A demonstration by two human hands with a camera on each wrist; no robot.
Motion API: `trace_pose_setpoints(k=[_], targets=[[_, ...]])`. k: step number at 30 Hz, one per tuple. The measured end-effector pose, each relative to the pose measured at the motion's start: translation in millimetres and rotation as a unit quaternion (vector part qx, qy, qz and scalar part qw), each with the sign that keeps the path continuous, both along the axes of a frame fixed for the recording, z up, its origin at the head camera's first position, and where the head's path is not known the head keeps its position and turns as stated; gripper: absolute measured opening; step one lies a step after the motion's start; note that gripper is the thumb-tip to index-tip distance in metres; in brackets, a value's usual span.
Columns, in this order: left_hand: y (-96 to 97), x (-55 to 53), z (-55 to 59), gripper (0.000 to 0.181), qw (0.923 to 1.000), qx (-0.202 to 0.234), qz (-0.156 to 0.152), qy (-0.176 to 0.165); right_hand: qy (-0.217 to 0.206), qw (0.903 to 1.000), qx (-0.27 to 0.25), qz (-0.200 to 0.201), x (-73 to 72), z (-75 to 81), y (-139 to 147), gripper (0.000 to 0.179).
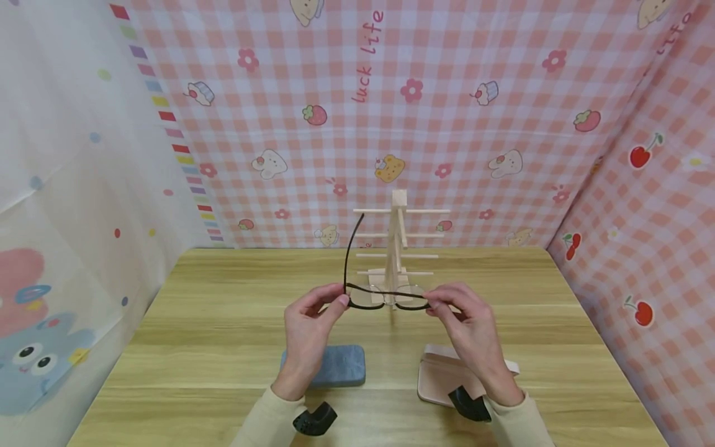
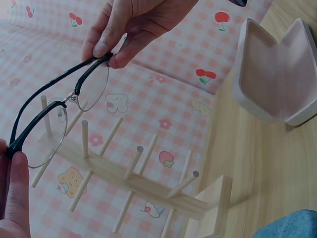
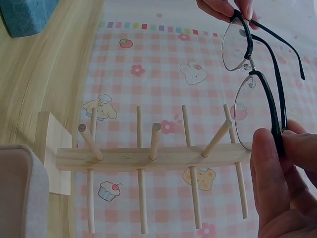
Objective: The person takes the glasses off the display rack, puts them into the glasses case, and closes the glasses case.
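One pair of black-browed, wire-rimmed glasses [image 1: 389, 293] is up above the wood-grain tabletop [image 1: 223, 372], and look at the grip: left hand [image 1: 307, 329] pinching one hinge corner between thumb and fingers, right hand [image 1: 469, 326] pinching the other! One slim, curved temple [image 1: 349, 249] juts out; its mate lies folded behind the lenses. Beyond, a pale wooden rack [image 3: 171, 159], round dowels on a squared post. Below, a rounded blue case [image 1: 342, 365], mottled, and a smooth pale-pink case [image 2: 260, 69], spread open.
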State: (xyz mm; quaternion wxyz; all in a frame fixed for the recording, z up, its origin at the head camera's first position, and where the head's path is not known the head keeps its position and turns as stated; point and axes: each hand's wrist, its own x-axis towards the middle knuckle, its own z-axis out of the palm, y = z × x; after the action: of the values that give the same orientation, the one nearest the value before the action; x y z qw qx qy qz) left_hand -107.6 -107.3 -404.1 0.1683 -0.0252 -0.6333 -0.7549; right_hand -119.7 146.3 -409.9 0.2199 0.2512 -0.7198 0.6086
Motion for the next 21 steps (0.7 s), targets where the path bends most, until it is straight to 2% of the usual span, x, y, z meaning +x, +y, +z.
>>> trace_pose_setpoints(k=[6, 14, 21], targets=[[-0.9, 0.2, 0.2, 0.018, 1.0000, -0.003, -0.003, -0.001, -0.008, 0.9999, 0.011, -0.005, 0.3, -0.1, -0.5, 0.024], [-1.0, -0.9, 0.3, 0.017, 0.9999, -0.003, -0.005, 0.016, -0.026, 0.9988, 0.037, -0.021, 0.6, -0.6, -0.3, 0.022], [-2.4, -2.1, -1.2, 0.016, 0.9996, -0.017, -0.007, 0.021, -0.034, 0.9985, 0.037, -0.020, 0.8, -0.9, -0.6, 0.021]])
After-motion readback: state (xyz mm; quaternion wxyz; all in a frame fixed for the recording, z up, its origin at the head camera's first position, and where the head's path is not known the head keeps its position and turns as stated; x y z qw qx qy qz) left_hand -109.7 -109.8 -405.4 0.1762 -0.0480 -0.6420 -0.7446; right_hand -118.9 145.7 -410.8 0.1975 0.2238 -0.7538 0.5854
